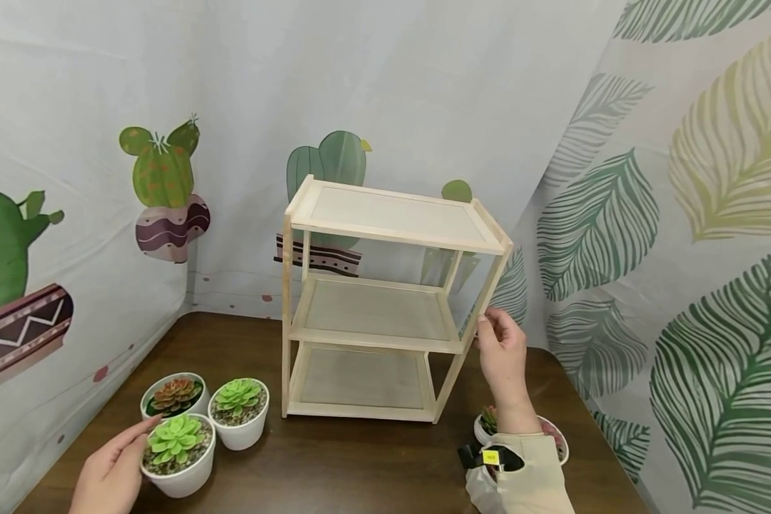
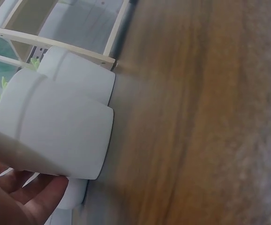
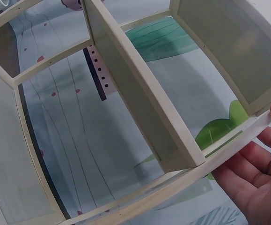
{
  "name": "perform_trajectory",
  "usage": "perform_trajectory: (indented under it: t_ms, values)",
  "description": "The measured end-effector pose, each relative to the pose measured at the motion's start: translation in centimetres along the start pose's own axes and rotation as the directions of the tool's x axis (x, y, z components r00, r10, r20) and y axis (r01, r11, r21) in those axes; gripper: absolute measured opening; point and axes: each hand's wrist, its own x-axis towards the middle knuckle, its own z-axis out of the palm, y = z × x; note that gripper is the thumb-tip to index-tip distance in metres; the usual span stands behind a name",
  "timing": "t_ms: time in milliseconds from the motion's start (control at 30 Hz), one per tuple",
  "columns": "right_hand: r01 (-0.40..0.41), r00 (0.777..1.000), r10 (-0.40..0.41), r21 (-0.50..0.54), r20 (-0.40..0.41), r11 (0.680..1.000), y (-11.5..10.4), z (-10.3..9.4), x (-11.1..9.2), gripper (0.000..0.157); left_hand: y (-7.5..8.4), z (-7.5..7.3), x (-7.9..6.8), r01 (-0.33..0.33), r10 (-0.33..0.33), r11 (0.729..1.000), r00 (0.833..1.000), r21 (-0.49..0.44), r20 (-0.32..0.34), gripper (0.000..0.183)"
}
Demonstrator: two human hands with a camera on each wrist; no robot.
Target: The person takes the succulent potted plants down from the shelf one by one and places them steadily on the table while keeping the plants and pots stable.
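Observation:
My left hand is at the left side of a white pot with a bright green succulent. Its fingertips touch the pot's wall and rim without wrapping round it, and the pot stands on the table. Behind it are a second green succulent and a reddish-brown succulent, each in a white pot. A three-tier pale wooden shelf stands at the middle of the table. With my right hand I hold its right upright, fingers behind and thumb in front.
More potted plants stand at the right front, partly hidden under my right forearm and sleeve. The dark brown table meets printed cloth hung at the back and sides. Translucent panels fill the shelf's tiers.

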Motion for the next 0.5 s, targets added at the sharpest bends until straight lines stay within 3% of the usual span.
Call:
perform_trajectory:
  t_ms: [300, 500]
  values:
    - [0.004, 1.000, -0.004, 0.001, 0.013, 1.000, -0.12, -0.01, -0.05, 0.025, 0.30, -0.48, 0.01, -0.008, 0.007, 1.000, 0.999, -0.022, -0.042, 0.053]
    - [0.008, 1.000, -0.009, 0.013, 0.017, 1.000, -0.03, -0.01, -0.11, 0.024, 0.62, -0.50, -0.51, -0.090, 0.085, 0.994, 0.993, -0.059, -0.084, 0.050]
